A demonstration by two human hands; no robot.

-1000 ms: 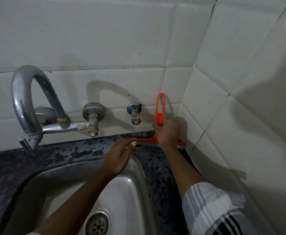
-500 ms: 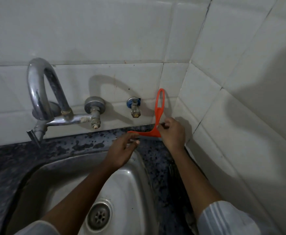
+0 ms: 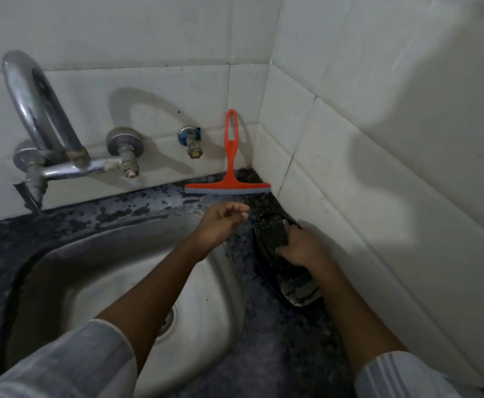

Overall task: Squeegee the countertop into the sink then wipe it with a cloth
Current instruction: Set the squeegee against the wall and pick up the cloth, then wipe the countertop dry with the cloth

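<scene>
- The orange squeegee point(image 3: 228, 179) stands propped in the back corner, blade down on the dark speckled bench point(image 3: 278, 346), handle leaning on the white wall tiles point(image 3: 177, 90); no hand touches it.
- The right hand point(image 3: 301, 248) is clamped on a dark cloth point(image 3: 275, 237) that lies bunched on the bench strip between the sink point(image 3: 97, 271) and the side wall.
- The left hand point(image 3: 220, 222) hovers over the sink's back right rim, fingers loosely curled and holding nothing.
- Judging by this, the squeegee step looks finished and the wipe is about to start.
- The cloth looks dark and possibly damp or dirty; if so, it could smear grime across the bench rather than lift it.
- The strip is narrow, so a wide stroke could knock knuckles against the tiled wall or drag the cloth over the sink rim.
- A sweep toward the back corner could catch the squeegee's blade and tip it over, since it only leans there.
- The tap point(image 3: 42, 116) and valve point(image 3: 190, 140) stick out low over the back ledge; wiping beneath them risks snagging the cloth.
- The lighting is dim and the stone pattern busy, so leftover wet patches would be easy to miss.
</scene>
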